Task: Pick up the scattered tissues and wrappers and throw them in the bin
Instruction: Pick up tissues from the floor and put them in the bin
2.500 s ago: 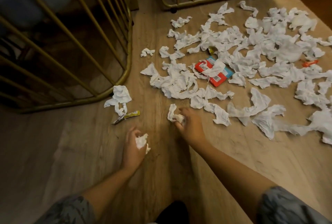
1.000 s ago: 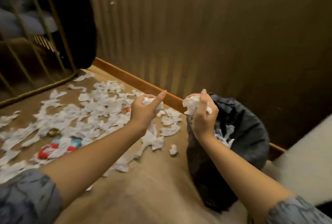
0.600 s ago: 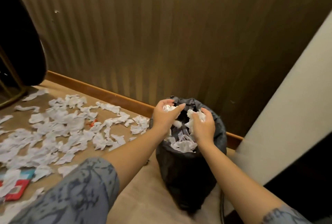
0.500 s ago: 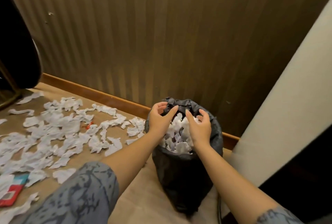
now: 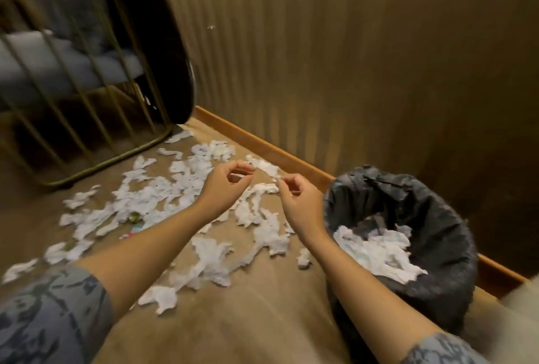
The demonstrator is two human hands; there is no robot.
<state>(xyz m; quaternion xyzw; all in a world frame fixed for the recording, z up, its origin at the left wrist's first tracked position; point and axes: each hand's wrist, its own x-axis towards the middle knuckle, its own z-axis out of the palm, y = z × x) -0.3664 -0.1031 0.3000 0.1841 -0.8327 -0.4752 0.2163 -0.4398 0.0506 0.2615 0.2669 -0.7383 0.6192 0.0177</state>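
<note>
No readable text — no labels, brands or numbers anywhere

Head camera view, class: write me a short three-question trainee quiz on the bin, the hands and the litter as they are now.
1. True or false: the bin is lined with a black bag and holds white tissues.
2. Multiple choice: the left hand and right hand are (A) both gripping tissue wads, (B) both empty with fingers loosely curled, (C) inside the bin.
3. Fill in: scattered tissues lie on the ____, on the person's left of the bin.

Key: 1 true. 2 B. 3 floor.
</note>
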